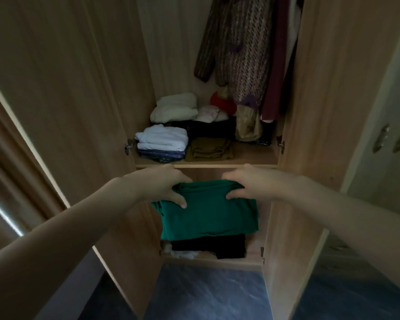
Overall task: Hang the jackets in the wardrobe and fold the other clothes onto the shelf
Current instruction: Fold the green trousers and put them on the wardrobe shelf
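A folded green garment [209,215] hangs in front of the open wardrobe, below the upper shelf [252,161]. My left hand [162,184] grips its top left corner and my right hand [247,184] grips its top right corner. On the upper shelf lie folded piles: white and blue clothes [163,140], an olive piece [209,148], a white bundle [176,107]. Knitted jackets [240,47] and a dark red coat [277,65] hang above at the right. A black garment [217,245] lies on the lower shelf, partly hidden behind the green one.
Both wardrobe doors stand open, the left door [67,88] and the right door [328,112] flanking my arms. Blue floor [206,296] lies below. A pale cabinet with metal handles [393,139] stands at the right.
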Motion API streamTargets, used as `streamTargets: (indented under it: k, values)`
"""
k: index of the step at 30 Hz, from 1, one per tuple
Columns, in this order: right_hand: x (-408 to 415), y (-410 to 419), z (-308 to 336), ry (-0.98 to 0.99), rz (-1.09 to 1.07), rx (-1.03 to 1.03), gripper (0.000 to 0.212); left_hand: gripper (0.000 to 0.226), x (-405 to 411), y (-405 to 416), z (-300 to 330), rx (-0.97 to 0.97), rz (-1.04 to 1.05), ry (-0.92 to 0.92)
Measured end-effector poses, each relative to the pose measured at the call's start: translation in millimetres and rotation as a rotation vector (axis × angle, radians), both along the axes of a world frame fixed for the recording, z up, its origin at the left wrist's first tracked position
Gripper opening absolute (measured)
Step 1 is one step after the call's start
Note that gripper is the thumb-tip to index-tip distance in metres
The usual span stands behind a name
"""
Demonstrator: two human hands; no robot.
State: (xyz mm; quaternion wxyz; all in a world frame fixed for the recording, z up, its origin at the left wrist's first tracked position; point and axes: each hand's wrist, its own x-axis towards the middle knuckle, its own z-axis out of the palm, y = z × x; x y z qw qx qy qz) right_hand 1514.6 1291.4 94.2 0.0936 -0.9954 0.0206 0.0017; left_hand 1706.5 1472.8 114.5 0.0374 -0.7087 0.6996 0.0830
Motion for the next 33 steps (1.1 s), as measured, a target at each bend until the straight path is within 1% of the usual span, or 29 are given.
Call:
streamTargets:
  k: [3, 5, 7, 10, 13, 15, 18, 20, 23, 25, 27, 29, 30, 33]
  values:
    - [23, -24, -6, -0.005, -0.013, 0.004, 0.013, 0.035, 24, -22, -3, -0.007, -0.004, 0.041]
    - [39, -39, -7, -0.011, -0.017, -0.005, 0.023, 0.037, 41, -37, -4, -0.009, -0.01, 0.089]
    - [58, -55, -4, -0.02, -0.018, -0.025, 0.029, 0.039, 63, -51, -1, -0.013, -0.013, 0.122]
    - [94, -79, 8, -0.052, -0.016, -0.055, 0.028, 0.045, 105, -75, 10, -0.002, -0.007, 0.156]
    - [136, -107, 17, -0.072, -0.028, -0.035, 0.026, 0.045, 152, -107, 22, -0.01, -0.006, 0.076]
    - [163, -124, 21, -0.078, -0.043, 0.01, 0.024, 0.043, 182, -127, 27, 0.001, -0.005, 0.052]
    - [196, -145, 22, -0.076, -0.086, 0.16, 0.022, 0.045, 222, -153, 29, 0.092, 0.038, 0.145]
    - [217, -163, 17, -0.056, -0.106, 0.218, 0.021, 0.045, 248, -176, 26, 0.154, 0.05, 0.205]
    - [242, -192, 4, -0.026, -0.125, 0.279, 0.02, 0.04, 276, -210, 9, 0.191, 0.039, 0.236]
    - [253, -211, -6, -0.018, -0.136, 0.293, 0.018, 0.041, 291, -231, -10, 0.188, 0.021, 0.241]
    - [265, -233, -14, -0.013, -0.147, 0.299, 0.017, 0.038, 305, -254, -23, 0.185, 0.005, 0.264]
    - [277, -258, -16, -0.065, -0.172, 0.292, 0.014, 0.033, 318, -279, -21, 0.174, -0.007, 0.317]
    - [284, -272, -14, -0.129, -0.191, 0.26, 0.011, 0.031, 324, -293, -15, 0.154, -0.004, 0.339]
    - [308, -319, -5, -0.37, -0.244, 0.067, 0.019, 0.025, 344, -337, 6, 0.02, 0.003, 0.276]
